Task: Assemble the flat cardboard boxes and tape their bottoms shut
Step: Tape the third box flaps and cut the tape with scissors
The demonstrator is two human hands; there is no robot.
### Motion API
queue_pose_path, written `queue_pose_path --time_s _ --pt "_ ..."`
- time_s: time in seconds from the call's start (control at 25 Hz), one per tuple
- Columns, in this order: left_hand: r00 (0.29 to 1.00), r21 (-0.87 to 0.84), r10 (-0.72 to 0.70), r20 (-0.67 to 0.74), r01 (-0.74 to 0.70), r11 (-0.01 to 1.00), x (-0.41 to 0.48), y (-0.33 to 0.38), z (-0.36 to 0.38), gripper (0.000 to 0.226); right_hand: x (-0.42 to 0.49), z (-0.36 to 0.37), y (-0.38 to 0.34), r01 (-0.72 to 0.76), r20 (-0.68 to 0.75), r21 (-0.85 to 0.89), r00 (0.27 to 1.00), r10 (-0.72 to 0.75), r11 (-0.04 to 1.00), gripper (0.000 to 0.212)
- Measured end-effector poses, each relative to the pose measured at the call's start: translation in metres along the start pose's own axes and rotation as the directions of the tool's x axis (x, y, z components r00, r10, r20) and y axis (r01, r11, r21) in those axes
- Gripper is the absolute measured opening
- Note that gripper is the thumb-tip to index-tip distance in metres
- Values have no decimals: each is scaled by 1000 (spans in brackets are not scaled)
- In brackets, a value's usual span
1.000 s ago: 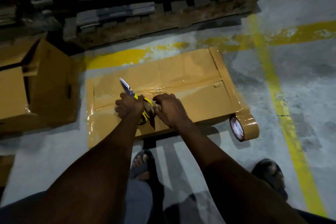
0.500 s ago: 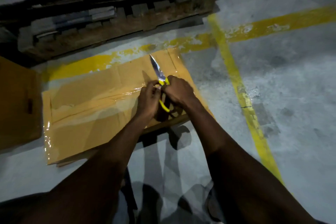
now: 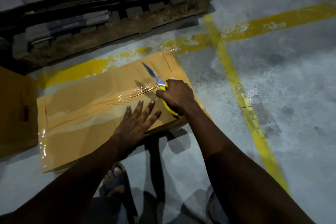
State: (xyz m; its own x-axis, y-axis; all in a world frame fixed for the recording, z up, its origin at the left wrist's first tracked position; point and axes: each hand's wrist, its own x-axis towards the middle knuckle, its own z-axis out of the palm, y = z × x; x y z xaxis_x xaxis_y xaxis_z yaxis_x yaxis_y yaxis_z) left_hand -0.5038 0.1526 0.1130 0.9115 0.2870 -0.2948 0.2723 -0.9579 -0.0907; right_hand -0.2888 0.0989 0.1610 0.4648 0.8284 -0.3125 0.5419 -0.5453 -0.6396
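Looking straight down at a cardboard box (image 3: 81,114) sat on the concrete floor (image 3: 272,78), centre-left of the frame, with its flaps folded shut on the upward face. Can make out shiny clear tape (image 3: 125,94) along the middle seam and over the left end too. Got the left hand (image 3: 135,123) lying flat on the box just below that seam, near the frame's centre, with fingers spread and straight, so a wide-open grip there, holding nothing. Got the right hand (image 3: 177,96) just to the right of it, with the grip closed tight round the yellow handles of a pair of scissors (image 3: 154,76), blades together and pointing to the upper left over the tape. Can't tell about any contact between blade and tape. Also seeing a second box (image 3: 14,111) at the left edge, a dark wooden pallet (image 3: 109,23) across the upper left, yellow lines (image 3: 236,87) crossing on the right, and a sandalled foot (image 3: 114,182) at the bottom centre.
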Motion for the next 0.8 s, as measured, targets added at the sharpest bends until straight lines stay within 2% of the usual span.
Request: queue_pose_path --time_s 0.08,0.16,0.24,0.36,0.48,0.56,0.64,0.8 --pt "997 37 73 1 -73 997 -2 -7 3 84 5 -8 0 -119 58 258 992 108 959 39" --pt "994 48 106 -2 -105 993 -3 -10 5 83 17 -16 2 -249 122 463 969 216 851 40" --pt "997 37 73 -30 -72 997 -7 -8 5 82 42 -15 7 -313 163 555 950 268 771 49" --pt "995 -3 14 -97 -15 1000 -12 2 7 83 100 -3 30 -278 139 573 960 242 771 62" --pt "991 -28 -68 -114 66 997 -11 7 6 96 121 -17 17 -246 87 554 967 238 795 59" --pt "981 -75 -159 -113 151 986 -5 11 6 106 128 -19 18 -275 128 595 960 248 755 57" --pt "981 -76 -156 -119 148 986 -3 14 9 107 105 -26 1 -287 112 574 955 273 767 50" --pt "993 -48 -74 -96 69 996 4 11 10 107 70 -35 -8 -206 -9 321 975 221 924 36"
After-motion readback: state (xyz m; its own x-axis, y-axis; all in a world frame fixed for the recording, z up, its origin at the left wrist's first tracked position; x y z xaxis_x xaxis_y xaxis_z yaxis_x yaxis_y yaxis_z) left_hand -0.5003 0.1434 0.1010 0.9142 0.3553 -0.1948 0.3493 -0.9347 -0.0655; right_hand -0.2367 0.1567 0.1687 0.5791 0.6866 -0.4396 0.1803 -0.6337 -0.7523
